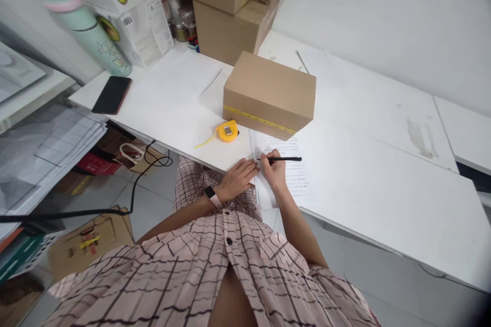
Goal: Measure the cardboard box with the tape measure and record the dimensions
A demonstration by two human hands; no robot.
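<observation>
A black pen (287,159) is gripped in my right hand (274,171), its tip down near the left edge of a printed sheet (301,179) at the front of the white table. My left hand (238,180) lies flat with fingers stretched out, its fingertips at the sheet's left edge close to the pen tip. Just beyond the hands sits a yellow tape measure (227,131) with a short length of tape pulled out. A closed cardboard box (270,87) with yellow tape along its side stands behind the sheet and covers part of it.
A dark phone (112,95) and a mint green bottle (90,36) are at the table's left end. Avocado-printed white boxes (143,30) and stacked cardboard boxes (230,30) line the back. A black cable (132,189) hangs at the lower left, beside a shelf with papers (57,148).
</observation>
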